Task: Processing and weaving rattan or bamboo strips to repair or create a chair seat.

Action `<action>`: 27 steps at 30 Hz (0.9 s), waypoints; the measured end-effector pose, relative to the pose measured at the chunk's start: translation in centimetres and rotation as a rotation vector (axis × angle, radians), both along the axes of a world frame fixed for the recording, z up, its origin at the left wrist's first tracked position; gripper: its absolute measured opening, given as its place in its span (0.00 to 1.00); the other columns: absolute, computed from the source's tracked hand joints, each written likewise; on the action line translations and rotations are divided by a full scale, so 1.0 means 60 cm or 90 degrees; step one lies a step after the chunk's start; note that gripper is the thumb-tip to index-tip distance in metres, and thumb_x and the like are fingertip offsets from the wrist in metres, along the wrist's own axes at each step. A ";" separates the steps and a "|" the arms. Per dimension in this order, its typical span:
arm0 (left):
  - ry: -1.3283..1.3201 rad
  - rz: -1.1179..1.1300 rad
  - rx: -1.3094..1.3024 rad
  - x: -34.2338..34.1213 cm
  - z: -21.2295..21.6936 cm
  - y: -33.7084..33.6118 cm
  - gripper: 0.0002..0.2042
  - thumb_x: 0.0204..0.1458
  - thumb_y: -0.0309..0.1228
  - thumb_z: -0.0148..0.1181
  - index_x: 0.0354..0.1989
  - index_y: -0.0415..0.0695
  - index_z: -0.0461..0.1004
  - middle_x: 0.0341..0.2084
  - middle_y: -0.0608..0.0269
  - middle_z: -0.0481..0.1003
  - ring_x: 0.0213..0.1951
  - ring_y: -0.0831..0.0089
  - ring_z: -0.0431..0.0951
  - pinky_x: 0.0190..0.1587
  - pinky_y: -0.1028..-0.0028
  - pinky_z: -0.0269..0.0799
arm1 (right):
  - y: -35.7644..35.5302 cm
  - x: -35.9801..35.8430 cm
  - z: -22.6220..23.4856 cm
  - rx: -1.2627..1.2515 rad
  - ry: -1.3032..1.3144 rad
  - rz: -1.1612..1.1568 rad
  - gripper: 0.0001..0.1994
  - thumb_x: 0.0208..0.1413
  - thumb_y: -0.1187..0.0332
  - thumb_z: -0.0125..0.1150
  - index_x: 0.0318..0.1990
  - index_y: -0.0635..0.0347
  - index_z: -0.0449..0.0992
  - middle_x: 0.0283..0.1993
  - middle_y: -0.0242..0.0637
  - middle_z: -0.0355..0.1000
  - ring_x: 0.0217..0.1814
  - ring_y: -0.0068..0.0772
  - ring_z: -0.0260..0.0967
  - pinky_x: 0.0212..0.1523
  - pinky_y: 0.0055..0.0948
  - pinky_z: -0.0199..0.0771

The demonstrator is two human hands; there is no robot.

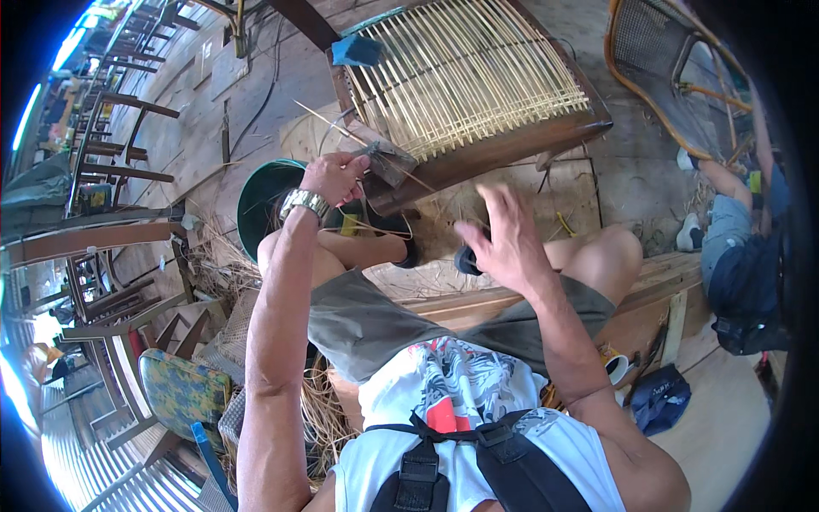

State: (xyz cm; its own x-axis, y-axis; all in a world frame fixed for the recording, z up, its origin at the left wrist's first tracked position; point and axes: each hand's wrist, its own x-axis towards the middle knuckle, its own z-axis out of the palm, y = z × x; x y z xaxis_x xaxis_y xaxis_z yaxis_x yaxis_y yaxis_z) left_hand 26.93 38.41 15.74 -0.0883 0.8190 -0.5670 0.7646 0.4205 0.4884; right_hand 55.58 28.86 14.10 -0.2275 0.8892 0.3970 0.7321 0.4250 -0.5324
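A dark wooden seat frame with pale cane strands strung across it lies at the top centre. At its near left corner my left hand, wearing a metal watch, is closed in a pinch on a small dark flat piece pressed to a wooden block. A thin cane strip runs past the fingertips and over the block. Below the frame's near rail, my right hand is raised, thumb and fingers apart and slightly blurred, with nothing visible in it.
A blue sponge-like piece rests on the frame's far left corner. Beside my left knee stands a green tub. Cane scraps litter the floor. Wooden chair frames stand at left; another person sits at right near a cane-backed chair.
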 end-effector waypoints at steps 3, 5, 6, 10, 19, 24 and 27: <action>-0.017 -0.006 -0.001 -0.015 -0.019 0.000 0.20 0.61 0.49 0.55 0.36 0.43 0.79 0.17 0.67 0.77 0.17 0.81 0.73 0.20 0.78 0.68 | 0.055 -0.055 0.007 -0.323 0.309 0.039 0.22 0.59 0.57 0.62 0.51 0.68 0.71 0.38 0.47 0.75 0.33 0.41 0.76 0.37 0.38 0.76; 0.000 -0.020 -0.002 0.002 -0.011 0.005 0.20 0.61 0.49 0.55 0.36 0.43 0.80 0.17 0.67 0.78 0.17 0.81 0.74 0.20 0.78 0.69 | 0.099 -0.081 -0.033 -0.550 0.370 0.061 0.21 0.61 0.56 0.60 0.47 0.69 0.72 0.33 0.48 0.76 0.35 0.40 0.77 0.37 0.36 0.76; 0.025 -0.025 -0.007 0.002 -0.006 0.003 0.20 0.61 0.49 0.55 0.37 0.43 0.80 0.17 0.66 0.78 0.17 0.81 0.74 0.20 0.78 0.69 | 0.112 -0.101 -0.034 -0.659 0.390 0.049 0.20 0.61 0.56 0.59 0.45 0.69 0.73 0.32 0.48 0.77 0.36 0.42 0.77 0.37 0.37 0.76; 0.017 -0.025 0.005 0.000 -0.008 0.002 0.19 0.61 0.48 0.55 0.37 0.42 0.80 0.18 0.65 0.78 0.17 0.81 0.74 0.20 0.77 0.69 | 0.138 -0.128 -0.055 -0.530 0.204 -0.033 0.18 0.60 0.56 0.60 0.40 0.67 0.75 0.32 0.50 0.77 0.37 0.48 0.78 0.38 0.41 0.75; 0.020 -0.009 -0.025 0.003 -0.012 0.008 0.20 0.61 0.49 0.54 0.40 0.42 0.79 0.18 0.65 0.79 0.16 0.81 0.74 0.20 0.77 0.69 | 0.002 -0.008 -0.059 -0.453 0.167 -0.010 0.11 0.59 0.64 0.56 0.35 0.63 0.75 0.32 0.56 0.74 0.38 0.58 0.74 0.39 0.47 0.72; 0.033 -0.020 -0.001 0.002 0.000 0.008 0.20 0.62 0.48 0.52 0.36 0.43 0.79 0.17 0.66 0.78 0.17 0.79 0.76 0.20 0.76 0.71 | -0.140 0.139 -0.083 -0.427 0.139 -0.041 0.10 0.59 0.65 0.58 0.36 0.64 0.74 0.30 0.49 0.74 0.33 0.48 0.74 0.34 0.42 0.71; 0.061 -0.081 0.101 -0.007 -0.025 0.006 0.25 0.62 0.53 0.48 0.35 0.41 0.79 0.18 0.59 0.78 0.22 0.66 0.79 0.29 0.67 0.75 | -0.157 0.143 -0.031 -0.436 0.246 -0.055 0.08 0.61 0.67 0.58 0.37 0.63 0.73 0.28 0.37 0.73 0.28 0.31 0.70 0.30 0.31 0.70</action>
State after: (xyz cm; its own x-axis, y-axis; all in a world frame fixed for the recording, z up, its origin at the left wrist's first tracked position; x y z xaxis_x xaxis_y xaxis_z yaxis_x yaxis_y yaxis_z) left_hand 26.49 38.80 14.22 -0.0256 0.9054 -0.4238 0.8527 0.2410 0.4635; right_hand 64.19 19.45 12.23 -0.1036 0.9726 -0.2079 0.4573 -0.1391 -0.8784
